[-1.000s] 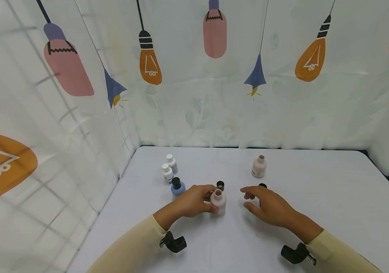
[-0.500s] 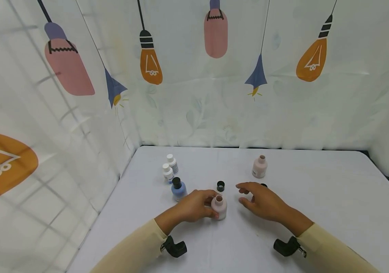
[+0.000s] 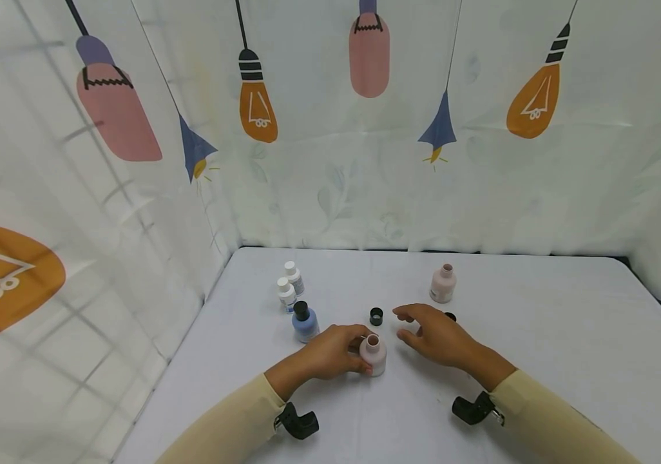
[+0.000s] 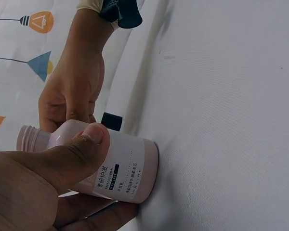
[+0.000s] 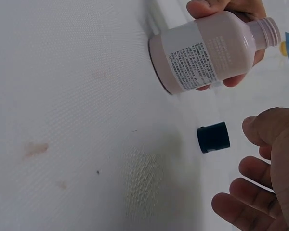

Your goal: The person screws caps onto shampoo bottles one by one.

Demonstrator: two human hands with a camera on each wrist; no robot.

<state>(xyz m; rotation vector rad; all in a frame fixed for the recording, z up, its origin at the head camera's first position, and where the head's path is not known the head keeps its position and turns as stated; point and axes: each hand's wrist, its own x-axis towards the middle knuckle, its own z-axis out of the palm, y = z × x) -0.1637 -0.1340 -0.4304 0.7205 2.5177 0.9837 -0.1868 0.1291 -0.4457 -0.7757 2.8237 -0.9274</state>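
Observation:
My left hand (image 3: 330, 354) grips a pale pink bottle (image 3: 373, 362) that stands upright on the white table, its threaded neck uncapped. In the left wrist view my thumb lies across the printed label of the bottle (image 4: 130, 168). Just behind it, a black screw cap (image 3: 376, 316) sits on the table with its hollow side up. My right hand (image 3: 437, 336) hovers to the right of that cap, fingers loosely bent and holding nothing. The right wrist view shows a gap between the cap (image 5: 214, 137) and my thumb.
Farther back on the right stands a second uncapped pink bottle (image 3: 443, 285). Another black item (image 3: 450, 316) is mostly hidden behind my right hand. At left are a blue bottle (image 3: 305, 325) with a black cap and two small white bottles (image 3: 287, 298). Patterned curtains border the table.
My left hand has drawn the pink bottle slightly toward me, uncovering the black cap behind it. My right hand has moved left, closer to that cap.

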